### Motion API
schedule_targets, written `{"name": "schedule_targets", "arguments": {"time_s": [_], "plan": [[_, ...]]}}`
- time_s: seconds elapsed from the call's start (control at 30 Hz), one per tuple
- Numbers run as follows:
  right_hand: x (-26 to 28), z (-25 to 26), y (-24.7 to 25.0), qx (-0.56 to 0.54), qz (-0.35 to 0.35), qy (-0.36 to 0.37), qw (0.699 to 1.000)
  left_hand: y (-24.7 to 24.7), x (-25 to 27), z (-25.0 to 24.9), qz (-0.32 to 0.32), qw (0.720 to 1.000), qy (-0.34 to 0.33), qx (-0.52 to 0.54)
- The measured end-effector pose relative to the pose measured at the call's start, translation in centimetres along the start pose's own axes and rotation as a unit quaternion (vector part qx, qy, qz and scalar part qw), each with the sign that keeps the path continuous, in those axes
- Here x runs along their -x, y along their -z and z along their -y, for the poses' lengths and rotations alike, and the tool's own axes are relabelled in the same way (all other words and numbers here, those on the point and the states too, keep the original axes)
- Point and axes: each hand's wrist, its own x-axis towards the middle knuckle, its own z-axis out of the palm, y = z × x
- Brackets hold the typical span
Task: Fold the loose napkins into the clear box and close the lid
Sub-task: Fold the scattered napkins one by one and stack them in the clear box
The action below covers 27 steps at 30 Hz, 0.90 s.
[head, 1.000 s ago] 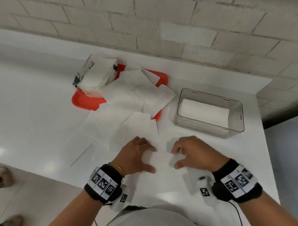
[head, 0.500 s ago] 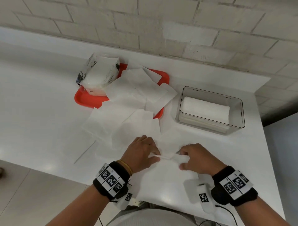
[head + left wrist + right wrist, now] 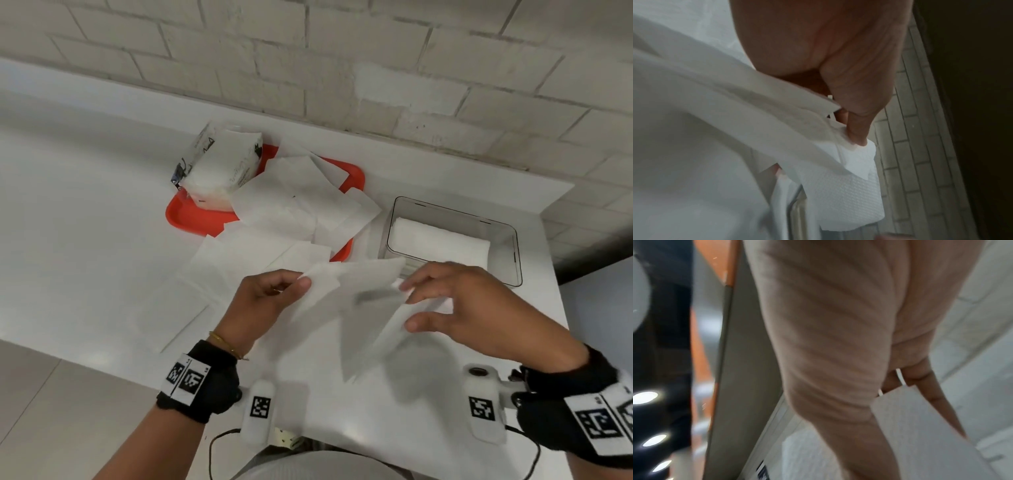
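Note:
A white napkin [image 3: 356, 301] hangs blurred in the air above the white counter, stretched between both hands. My left hand [image 3: 270, 294] pinches its left corner between thumb and fingers; the left wrist view shows the thumb pressing the napkin [image 3: 797, 126]. My right hand [image 3: 445, 301] pinches its right edge with the fingertips, thumb held apart below. The clear box [image 3: 507, 250] stands open at the right, with folded napkins [image 3: 442, 240] stacked inside. Several loose napkins [image 3: 294, 212] lie spread over the orange tray [image 3: 181, 219] and the counter. No lid shows.
A torn-open napkin pack [image 3: 219, 171] sits on the tray's far left corner. A white brick wall [image 3: 342, 68] runs behind the counter [image 3: 85, 222]. The counter's front edge drops to a tiled floor at the lower left.
Both hands have lifted a napkin off the counter and drawn apart, pulling it out between them. One second ago they pressed it flat near the counter's front edge.

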Motion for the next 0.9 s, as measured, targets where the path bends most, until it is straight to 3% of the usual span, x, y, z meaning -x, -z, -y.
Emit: {"name": "schedule_targets", "arguments": {"time_s": [0.1,0.33,0.47,0.57,0.67,0.83,0.9], "plan": [[-2.2,1.1,-0.9,0.07,-0.003,0.064,0.995,0.7,-0.2,-1.0,-0.004,0.997,0.029,0.077],[-8.1,2.3,-2.6,-0.008,-0.033,0.118,0.992,0.9,-0.5,-1.7,0.017,0.975,0.103,0.196],[-9.7,1.8,-2.8,-0.172,0.038,0.078,0.981,0.9,-0.3,-1.8,0.041,0.96,0.137,0.239],[-10.5,1.4,-3.9,-0.341,0.078,0.029,0.936,0.8,-0.4,-1.7,0.055,0.95,0.167,0.259],[-11.2,-0.1,-5.5,-0.482,0.125,-0.026,0.867,0.3,-0.1,-2.6,0.058,0.945,0.177,0.267],[-11.2,-0.9,-8.0,-0.614,0.186,-0.065,0.765,-0.1,0.3,-3.3,0.052,0.931,0.175,0.315],[-10.9,-0.9,-8.9,-0.641,0.197,-0.056,0.74,-0.4,0.1,-3.5,0.059,0.929,0.168,0.325]]}}
